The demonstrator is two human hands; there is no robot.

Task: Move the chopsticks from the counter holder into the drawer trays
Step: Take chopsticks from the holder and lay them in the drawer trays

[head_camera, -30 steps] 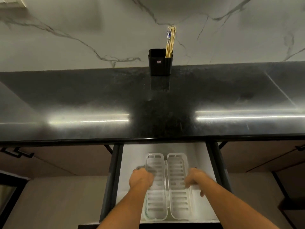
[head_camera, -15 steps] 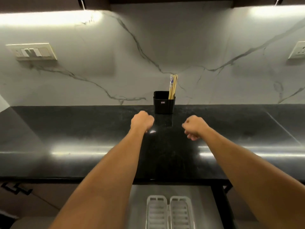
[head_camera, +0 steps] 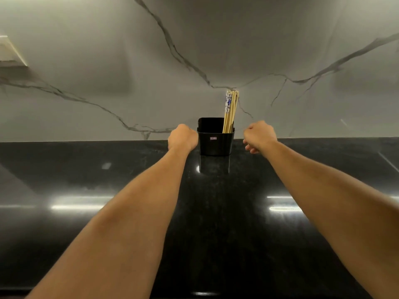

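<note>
Both arms were stretched out over the black counter [head_camera: 129,180]. The left hand [head_camera: 183,137] was curled into a loose fist just beside the black holder [head_camera: 215,141], maybe touching its side. The right hand [head_camera: 260,134] was near the other side, fingers half curled, holding nothing. The chopsticks [head_camera: 231,111] stood in the holder's right corner, leaning on the wall.

A good way would be to hold the holder steady with the left hand and pinch the sticks up high with the right, then lift straight up.

There was one holder and one bunch of sticks, too close together to count. The drawer trays were out of view.
</note>
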